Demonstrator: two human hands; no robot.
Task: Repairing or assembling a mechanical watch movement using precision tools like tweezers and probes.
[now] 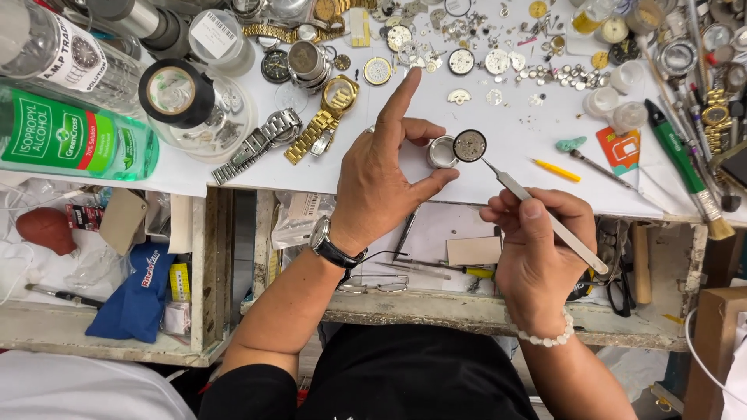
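Note:
My right hand (537,249) grips a pair of steel tweezers (545,214) whose tips pinch a small round watch movement (470,145), held just above the white work sheet (498,155). My left hand (381,175) holds a small round metal watch case (441,152) between thumb and middle finger, with the index finger pointing up. The movement hangs right beside the case, at its right edge. A black-strapped wristwatch sits on my left wrist, a white bead bracelet on my right.
Loose watch parts, dials and gears litter the sheet's far side. Metal watch bracelets (268,140) lie left of my hand, beside a black tape roll (175,92) and a green bottle (70,140). At right lie a yellow tool (556,169), a green brush (685,167) and small white pots (615,109).

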